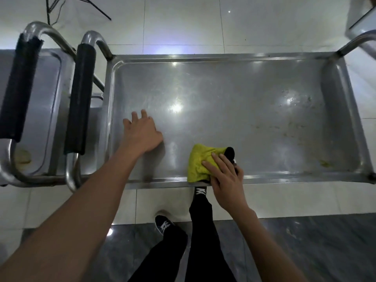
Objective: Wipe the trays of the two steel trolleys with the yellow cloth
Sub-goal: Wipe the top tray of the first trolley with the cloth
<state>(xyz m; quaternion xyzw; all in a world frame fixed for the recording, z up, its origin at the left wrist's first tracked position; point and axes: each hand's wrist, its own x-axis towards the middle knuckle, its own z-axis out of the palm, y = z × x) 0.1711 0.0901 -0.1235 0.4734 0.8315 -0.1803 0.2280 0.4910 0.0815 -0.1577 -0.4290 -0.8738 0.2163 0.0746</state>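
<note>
The yellow cloth [198,161] lies bunched on the near edge of the centre steel trolley's tray [223,88]. My right hand [225,176] presses on the cloth with fairly straight fingers. A small black thing [230,153] pokes out beside the cloth under that hand; I cannot tell what it is. My left hand [142,133] rests flat on the tray's near-left part, fingers spread, holding nothing. The second steel trolley's tray [46,98] sits to the left, partly cut off by the frame edge.
Two black-padded push handles [80,98] [19,88] stand between the trolleys. Brownish specks and smears [295,127] mark the centre tray's right side. My legs and shoes [200,220] stand at its near edge. Another steel item [362,23] sits at the top right on the tiled floor.
</note>
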